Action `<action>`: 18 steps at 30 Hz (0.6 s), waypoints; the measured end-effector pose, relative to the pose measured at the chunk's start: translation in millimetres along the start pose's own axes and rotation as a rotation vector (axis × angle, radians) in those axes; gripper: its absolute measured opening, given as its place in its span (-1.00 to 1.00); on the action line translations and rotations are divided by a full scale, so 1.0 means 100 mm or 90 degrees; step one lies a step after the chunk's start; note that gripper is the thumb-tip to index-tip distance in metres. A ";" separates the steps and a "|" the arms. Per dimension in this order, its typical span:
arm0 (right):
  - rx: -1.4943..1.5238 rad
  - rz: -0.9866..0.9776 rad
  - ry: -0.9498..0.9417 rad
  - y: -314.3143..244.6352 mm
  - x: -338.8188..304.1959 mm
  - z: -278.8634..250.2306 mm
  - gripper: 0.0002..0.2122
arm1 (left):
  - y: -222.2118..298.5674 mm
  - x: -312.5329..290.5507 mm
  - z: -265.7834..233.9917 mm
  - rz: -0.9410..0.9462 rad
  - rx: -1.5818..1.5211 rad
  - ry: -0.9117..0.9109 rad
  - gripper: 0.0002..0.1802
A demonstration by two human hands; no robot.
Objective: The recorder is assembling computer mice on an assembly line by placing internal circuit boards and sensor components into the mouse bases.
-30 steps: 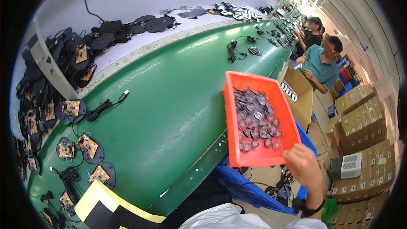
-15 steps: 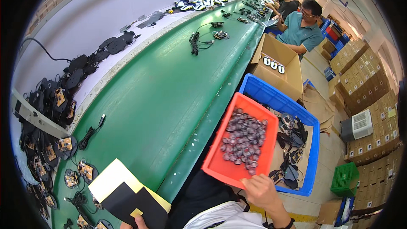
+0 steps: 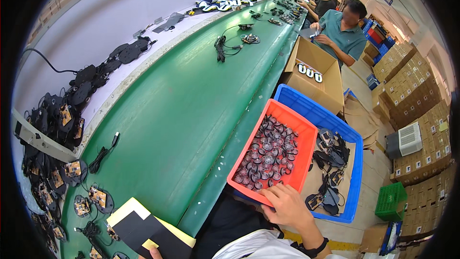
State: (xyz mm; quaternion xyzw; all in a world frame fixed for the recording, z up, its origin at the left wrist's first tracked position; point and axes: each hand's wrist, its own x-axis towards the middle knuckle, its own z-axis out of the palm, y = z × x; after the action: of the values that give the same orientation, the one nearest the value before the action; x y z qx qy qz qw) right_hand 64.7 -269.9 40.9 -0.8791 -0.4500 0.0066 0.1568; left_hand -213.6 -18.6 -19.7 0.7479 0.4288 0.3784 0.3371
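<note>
My right hand (image 3: 290, 211) grips the near rim of a red plastic bin (image 3: 304, 156), fingers over the edge. Inside lie many small dark wheels (image 3: 268, 158) with spoked, clear-looking centres, heaped toward the bin's left side. The bin rests partly over a blue crate (image 3: 355, 182). At the lower edge my left hand (image 3: 152, 253) holds black and yellow sheets (image 3: 143, 228); its thumb presses on a small yellow square, and the other fingers are hidden underneath.
A green conveyor belt (image 3: 158, 120) runs away from me, with cables and circuit boards (image 3: 98, 196) at its near left. Black mouse-shaped parts (image 3: 129, 52) line the left ledge. An open carton (image 3: 306, 50) stands beyond the crate; a co-worker (image 3: 342, 33) handles a dark part behind it.
The wheels have slid toward the near left of the red bin, which has shifted slightly. My right hand has moved left along its rim. The co-worker's hands and head have moved.
</note>
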 end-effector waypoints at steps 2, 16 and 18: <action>0.040 0.026 -0.011 -0.04 -0.01 -0.07 -0.67 | -0.02 0.03 0.00 0.003 0.006 -0.004 -0.69; -0.128 1.028 0.268 2.43 -3.50 0.33 -0.41 | -0.16 -0.07 0.09 -0.038 -0.005 0.021 -0.62; 0.029 1.039 0.354 2.34 -3.57 0.40 -0.44 | -0.36 -0.13 0.06 -0.086 -0.011 -0.014 -0.67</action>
State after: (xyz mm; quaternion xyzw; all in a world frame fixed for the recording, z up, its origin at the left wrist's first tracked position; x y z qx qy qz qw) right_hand 30.7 -670.1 -108.7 -0.8938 0.3773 -0.0894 0.2254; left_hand -226.9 -16.6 -55.7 0.7184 0.4711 0.3503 0.3733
